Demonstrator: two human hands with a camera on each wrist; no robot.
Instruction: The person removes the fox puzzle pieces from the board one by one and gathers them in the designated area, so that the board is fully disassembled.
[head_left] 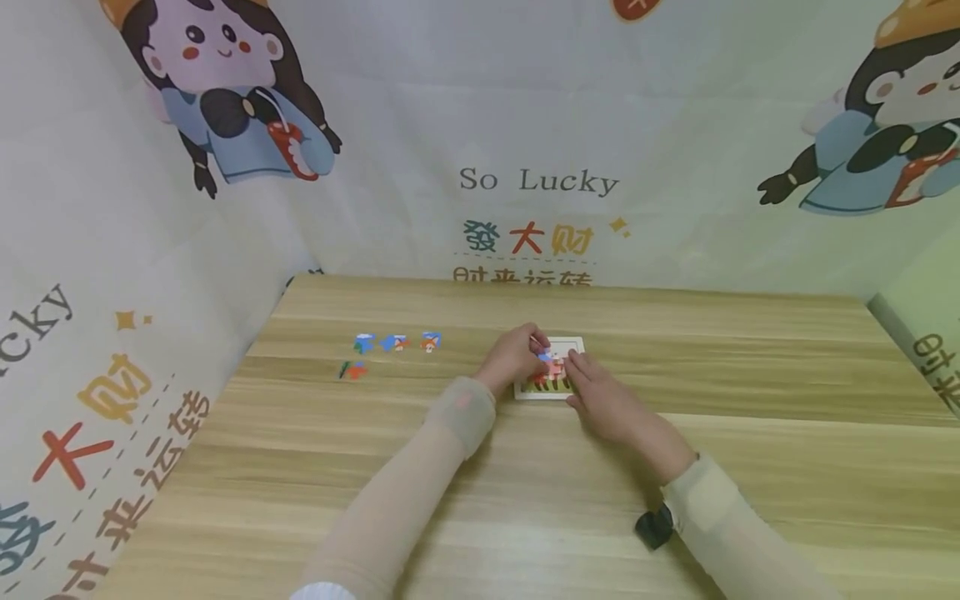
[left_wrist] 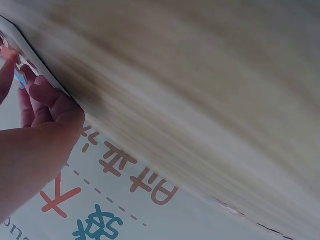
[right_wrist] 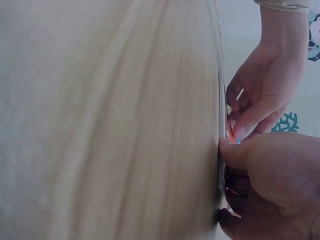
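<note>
As left fingers (head_left: 531,331) pinch a piece (head_left: 545,357), right fingers (head_left: 588,372) touch the board (head_left: 536,397).

Head view: moderate, even light. Pale glare on the tabletop (head_left: 498,533) below the white-rimmed tray (head_left: 546,397); soft shadows beside the forearms (head_left: 408,483). Loose pieces (head_left: 363,343) left of the tray lack fine detail. Wrist views: dimmer, greyish; tabletop blurred away from the tray, apparently too close to focus.
</note>
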